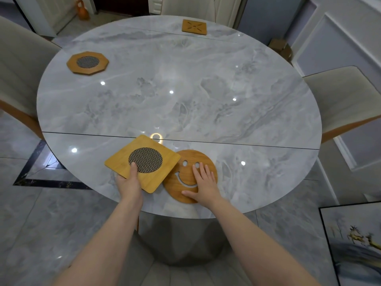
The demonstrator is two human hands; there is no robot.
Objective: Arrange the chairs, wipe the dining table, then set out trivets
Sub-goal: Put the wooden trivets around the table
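**Four trivets on the round marble table, two of them under the hands**

Near edge of the dining table: left hand gripping the square trivet at its near corner, thumb lying on top at the rim of the round mesh inset, fingers hidden beneath the board. Square trivet tilted, its right corner overlapping the upper left edge of the smiley trivet. Right hand resting flat on the smiley trivet, fingers straight and slightly spread, thumb out toward the near rim, nothing clasped. Smiley trivet flat on the tabletop, round, with two eye holes and a curved mouth cut through, close to the near edge and just this side of the dark seam crossing the table.

Far left: octagonal trivet with a mesh centre, flat and close to the rim. Far side, right of centre: small square trivet with slot cut-outs, also near the rim. Both well apart from the hands and from each other.

Around the table: left chair and right chair, pale-upholstered, drawn in close; the back of the near chair just below the arms. Orange vase on the floor beyond the far left side. Framed picture of deer leaning at lower right.
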